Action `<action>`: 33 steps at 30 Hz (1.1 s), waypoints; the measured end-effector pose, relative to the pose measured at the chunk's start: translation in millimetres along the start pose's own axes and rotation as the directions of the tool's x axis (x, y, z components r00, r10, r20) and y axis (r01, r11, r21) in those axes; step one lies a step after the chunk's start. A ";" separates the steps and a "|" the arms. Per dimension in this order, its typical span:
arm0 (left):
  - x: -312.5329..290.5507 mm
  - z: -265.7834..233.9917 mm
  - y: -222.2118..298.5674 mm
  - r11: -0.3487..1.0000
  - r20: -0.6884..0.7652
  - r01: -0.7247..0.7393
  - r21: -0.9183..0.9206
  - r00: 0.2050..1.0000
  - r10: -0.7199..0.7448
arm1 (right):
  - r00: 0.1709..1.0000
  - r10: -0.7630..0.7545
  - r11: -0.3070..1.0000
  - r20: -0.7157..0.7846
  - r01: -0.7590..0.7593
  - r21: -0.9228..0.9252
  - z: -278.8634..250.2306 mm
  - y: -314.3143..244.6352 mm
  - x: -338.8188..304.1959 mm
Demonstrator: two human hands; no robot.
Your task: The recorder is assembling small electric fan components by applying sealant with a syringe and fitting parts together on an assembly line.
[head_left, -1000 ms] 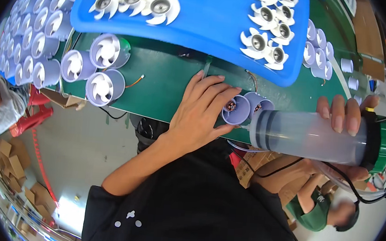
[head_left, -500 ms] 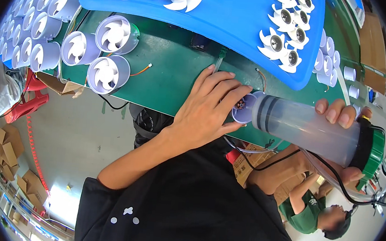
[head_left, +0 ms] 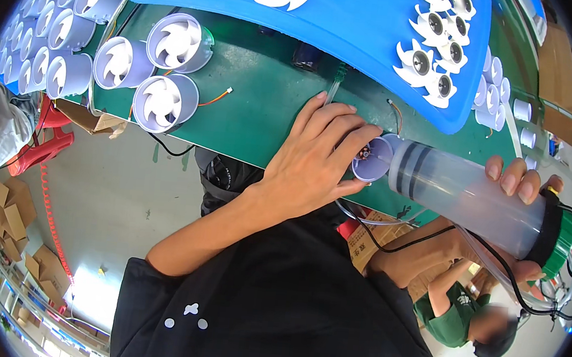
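My left hand (head_left: 316, 155) is closed around a small lavender cylindrical fan housing (head_left: 380, 171), whose opening shows a copper-wound motor core. My right hand (head_left: 514, 181) wraps round a large translucent syringe barrel (head_left: 472, 190) with dark rings at its front and a green cap (head_left: 559, 242) at the back. Its front end points left at the housing; whether the tip touches the core is too small to tell. By my left fingertips a thin clear rod with a green end (head_left: 340, 74) lies on the table; I cannot tell if they touch it.
A blue tray (head_left: 359, 45) holds several white fan impellers (head_left: 420, 62). Lavender housings with white fans (head_left: 165, 103) stand at left, many more behind them. A cable (head_left: 506, 266) and tubing hang from the syringe. Another person in a green shirt (head_left: 447, 318) is at lower right.
The whole view has shifted slightly, so the table items appear a little further right. Both hands keep their grips, and the syringe still points at the housing.
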State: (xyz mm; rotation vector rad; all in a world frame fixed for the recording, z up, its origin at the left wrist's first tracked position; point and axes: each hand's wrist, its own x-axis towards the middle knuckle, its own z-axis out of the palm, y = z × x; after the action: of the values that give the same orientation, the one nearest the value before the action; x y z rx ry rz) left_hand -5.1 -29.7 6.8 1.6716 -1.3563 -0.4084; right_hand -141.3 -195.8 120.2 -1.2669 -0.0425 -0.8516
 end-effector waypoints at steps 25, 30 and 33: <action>-2.1 2.1 -2.7 1.000 -0.041 -0.005 0.003 0.999 0.005 | 0.998 0.047 0.999 0.037 -0.047 -0.019 -6.8 7.8 -2.8; 1.8 3.2 -0.4 0.999 -0.039 -0.022 0.023 0.999 0.023 | 0.998 0.026 1.000 -0.063 -0.026 0.003 -0.7 -4.7 -3.9; 3.1 2.1 0.6 0.999 -0.032 -0.028 0.037 0.999 0.029 | 0.978 -0.074 0.996 -0.197 0.081 0.031 -4.0 -15.3 -9.5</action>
State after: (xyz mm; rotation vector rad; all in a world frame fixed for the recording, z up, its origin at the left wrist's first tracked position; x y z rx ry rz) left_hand -5.9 -33.4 7.0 1.6796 -1.3695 -0.3410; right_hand -158.5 -194.8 126.8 -1.1458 0.0483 -1.0349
